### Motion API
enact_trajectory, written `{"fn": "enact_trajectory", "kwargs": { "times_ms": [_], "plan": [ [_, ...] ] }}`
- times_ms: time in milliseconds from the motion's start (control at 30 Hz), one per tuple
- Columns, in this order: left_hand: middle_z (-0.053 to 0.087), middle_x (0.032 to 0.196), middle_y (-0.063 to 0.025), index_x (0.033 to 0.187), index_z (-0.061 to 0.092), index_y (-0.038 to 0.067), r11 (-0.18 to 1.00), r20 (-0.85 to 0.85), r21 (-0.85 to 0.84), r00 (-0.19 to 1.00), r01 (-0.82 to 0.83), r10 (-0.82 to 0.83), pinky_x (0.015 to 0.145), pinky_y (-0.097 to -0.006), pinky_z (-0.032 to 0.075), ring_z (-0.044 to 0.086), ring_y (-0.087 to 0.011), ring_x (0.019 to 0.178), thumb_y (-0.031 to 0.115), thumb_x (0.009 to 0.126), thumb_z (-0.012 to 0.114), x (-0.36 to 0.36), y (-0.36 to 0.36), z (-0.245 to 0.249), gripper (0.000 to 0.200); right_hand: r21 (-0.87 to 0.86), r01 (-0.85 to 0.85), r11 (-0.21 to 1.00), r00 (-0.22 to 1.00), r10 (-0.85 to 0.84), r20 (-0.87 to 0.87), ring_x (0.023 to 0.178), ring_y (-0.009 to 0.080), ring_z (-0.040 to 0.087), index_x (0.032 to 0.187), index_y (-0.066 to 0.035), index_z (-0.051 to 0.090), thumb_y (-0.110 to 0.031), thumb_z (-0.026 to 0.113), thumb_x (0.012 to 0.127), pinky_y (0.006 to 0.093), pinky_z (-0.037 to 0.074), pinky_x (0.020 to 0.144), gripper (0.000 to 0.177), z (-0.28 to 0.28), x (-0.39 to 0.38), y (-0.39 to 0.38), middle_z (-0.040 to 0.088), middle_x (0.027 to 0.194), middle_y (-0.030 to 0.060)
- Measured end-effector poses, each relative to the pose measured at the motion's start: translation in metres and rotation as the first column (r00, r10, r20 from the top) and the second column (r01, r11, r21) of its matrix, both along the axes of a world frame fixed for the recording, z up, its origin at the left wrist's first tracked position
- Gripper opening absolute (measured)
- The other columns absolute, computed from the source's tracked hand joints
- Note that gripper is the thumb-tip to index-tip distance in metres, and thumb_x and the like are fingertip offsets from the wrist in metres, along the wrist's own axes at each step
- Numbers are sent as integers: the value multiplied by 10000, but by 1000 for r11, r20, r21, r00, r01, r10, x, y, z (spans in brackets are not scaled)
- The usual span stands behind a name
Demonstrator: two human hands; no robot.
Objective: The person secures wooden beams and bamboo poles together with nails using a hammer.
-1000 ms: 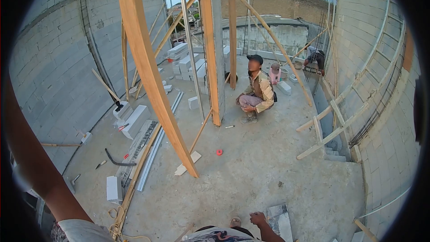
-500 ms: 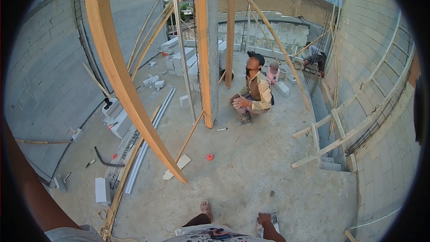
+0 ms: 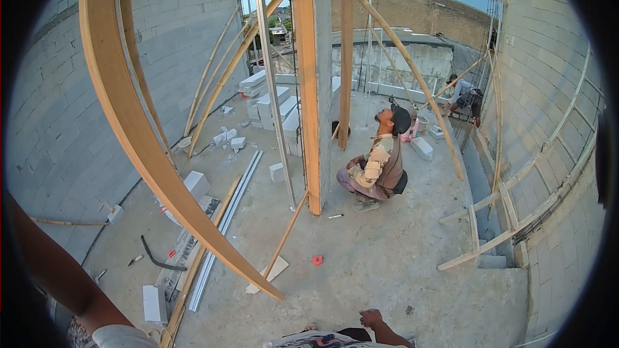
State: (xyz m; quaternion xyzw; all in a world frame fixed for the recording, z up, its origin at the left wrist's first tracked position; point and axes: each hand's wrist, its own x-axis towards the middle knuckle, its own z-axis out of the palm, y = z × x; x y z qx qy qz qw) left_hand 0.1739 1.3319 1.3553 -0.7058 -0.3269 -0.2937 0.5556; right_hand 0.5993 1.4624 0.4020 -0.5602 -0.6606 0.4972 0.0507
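Observation:
My left arm reaches up along the left edge of the view, and its hand lies outside the picture. Low in the middle, my right hand [image 3: 371,318] hangs in front of my body with its fingers curled in and nothing visible in them. Ahead of me a long wooden beam [image 3: 138,154] slants from the top left down to the floor, its curve coming from the lens. Its lower end stands by a flat pale board [image 3: 276,272]. A red tape-like disc [image 3: 317,260] and a small pen-like stick [image 3: 336,216] lie on the concrete.
A wood-faced column [image 3: 309,90] stands ahead, with a person [image 3: 380,161] squatting beside it. Another person [image 3: 465,98] crouches at the far right. Metal channels [image 3: 225,232] and a white block [image 3: 154,303] lie left; a wooden ladder [image 3: 516,212] leans right beside a floor opening.
My view has shifted, so the scene sits lower and further right. The squatting person has turned sideways with the head tilted up. My right hand has moved slightly left in view.

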Motion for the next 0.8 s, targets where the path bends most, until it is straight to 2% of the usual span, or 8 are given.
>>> {"fn": "enact_trajectory", "kwargs": {
  "times_ms": [67, 233, 267, 300, 633, 700, 733, 800],
  "plan": [
    [666, 966, -208, 1134, 585, -61, 955, -14, 245, 985, 169, -171, 567, -350, 577, 700, -308, 750, 337, 962, 478, -23, 58, -1, 446, -16, 83, 996, 996, -83, -30, 579, 217, 601, 1001, 16, 597, -273, 603, 909, 321, 477, 479, 303, 4, 1, 27, 635, 741, 128],
    [635, 1039, -220, 1165, 566, -101, 952, 299, 286, 934, 106, -194, 690, -340, 569, 675, -284, 861, 326, 921, 612, -40, 113, -1, 494, 236, -281, 930, 960, 270, 77, 642, 229, 633, 1014, -34, 610, -322, 588, 906, 363, 502, 531, 308, -7, 45, 79, 655, 779, 109],
    [624, 1069, -232, 1165, 566, -114, 959, 346, 267, 920, 92, -184, 727, -337, 558, 660, -285, 892, 306, 919, 622, -50, 120, 4, 490, 50, -663, 747, 605, 495, 623, 688, 197, 660, 1011, -78, 632, -332, 562, 910, 373, 520, 583, 282, 64, 23, 90, 684, 805, 42],
    [612, 1099, -244, 1165, 565, -127, 966, 395, 247, 902, 77, -173, 765, -333, 546, 645, -285, 923, 286, 916, 633, -54, 126, 6, 487, 55, -672, 739, 600, 499, 625, 688, 197, 660, 1011, -78, 632, -332, 562, 910, 373, 520, 583, 282, 57, 47, 93, 684, 805, 42],
    [611, 1118, -251, 1145, 580, -132, 821, 498, 466, 865, -330, 65, 934, -376, 463, 587, -324, 1042, 185, 905, 649, -54, 171, 20, 403, -52, -12, 999, 982, 22, 189, 898, 300, 652, 1018, -89, 674, -275, 516, 870, 445, 514, 772, 285, 47, 143, 254, 689, 980, 130],
    [567, 1278, -125, 1312, 508, 18, 699, 550, 416, 773, -581, 316, 1043, -343, 414, 524, -234, 1204, 188, 962, 563, -100, 161, 26, 393, -130, 117, 985, 989, -104, 103, 940, 321, 650, 1020, -91, 683, -264, 507, 863, 460, 513, 809, 292, 46, 142, 289, 690, 1016, 148],
    [545, 1358, -62, 1395, 472, 94, 615, 573, 381, 699, -690, 428, 1098, -326, 389, 493, -189, 1285, 190, 990, 520, -104, 161, 28, 419, -179, 181, 967, 983, -171, 69, 961, 331, 649, 1020, -93, 687, -258, 503, 859, 467, 512, 828, 296, -71, 174, 314, 690, 1033, 157],
    [579, 1239, -155, 1270, 527, -18, 729, 569, 395, 772, -558, 283, 1013, -352, 429, 540, -254, 1162, 181, 950, 581, -51, 182, 24, 381, 261, -170, 950, 919, 57, 391, 857, 314, 663, 990, -97, 697, -226, 526, 813, 454, 519, 771, 279, -55, 174, 364, 704, 938, 141]
  ]
}}
